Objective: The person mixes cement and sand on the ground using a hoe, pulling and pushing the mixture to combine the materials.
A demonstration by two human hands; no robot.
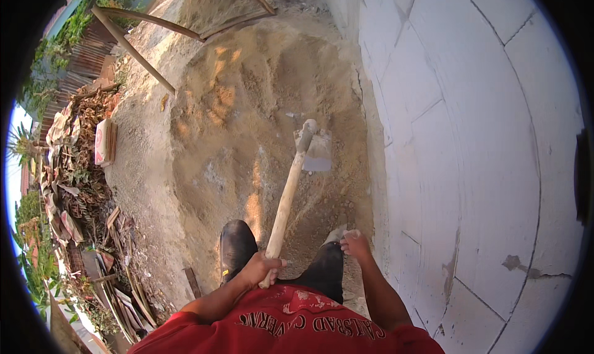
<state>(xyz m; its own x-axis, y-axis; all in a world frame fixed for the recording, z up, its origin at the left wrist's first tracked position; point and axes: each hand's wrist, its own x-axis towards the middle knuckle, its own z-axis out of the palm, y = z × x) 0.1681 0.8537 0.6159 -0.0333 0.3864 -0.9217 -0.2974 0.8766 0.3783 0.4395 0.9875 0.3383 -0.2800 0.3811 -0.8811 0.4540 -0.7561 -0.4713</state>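
My left hand (263, 270) is closed round the lower end of a hoe's pale wooden handle (283, 212), close to my waist. The handle slants away from me to the hoe's dusty metal blade (318, 153), which rests on the sandy heap. My right hand (354, 244) is off the handle, beside my right leg, its fingers curled with nothing visible in them. Brown sand (247, 119) with pale grey patches spreads in front of my feet. A dark boot (237, 249) stands on its near edge.
A pale block wall (458, 137) rises close along my right. At the left lie a filled sack (105, 142), dry leaves and debris (77, 168), and loose boards (117, 292). Wooden poles (139, 54) lean at the far left. A corrugated fence (86, 63) stands behind them.
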